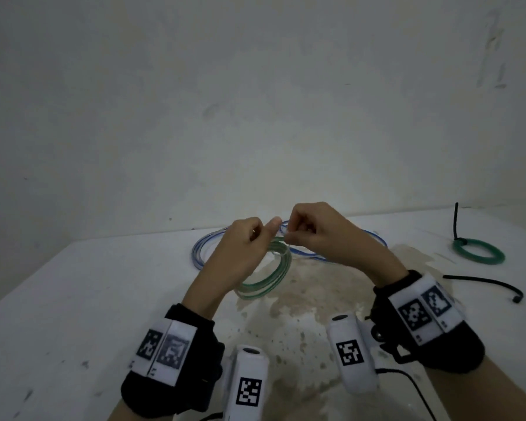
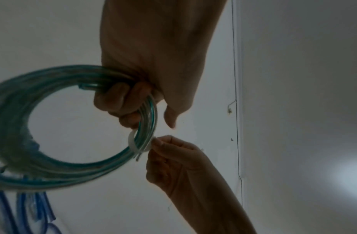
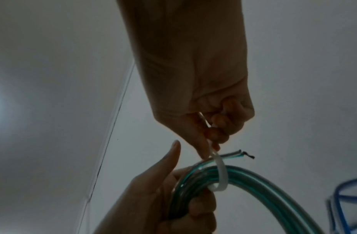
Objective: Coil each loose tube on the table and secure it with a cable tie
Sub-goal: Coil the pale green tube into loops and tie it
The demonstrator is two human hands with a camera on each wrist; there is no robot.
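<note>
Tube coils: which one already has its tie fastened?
The small dark green coil lying at the table's far right, closed by a black tie. The green coil in hand is only being wrapped; the blue tube has no visible tie.

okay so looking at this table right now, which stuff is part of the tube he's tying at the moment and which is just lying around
In use now:
- green-striped tube coil, gripped by the left hand
- white cable tie looped around the coil, pinched by the right hand

Lying about:
- blue-striped tube, loose on the table
- dark green coil, already tied with a black tie
- loose black cable ties
</note>
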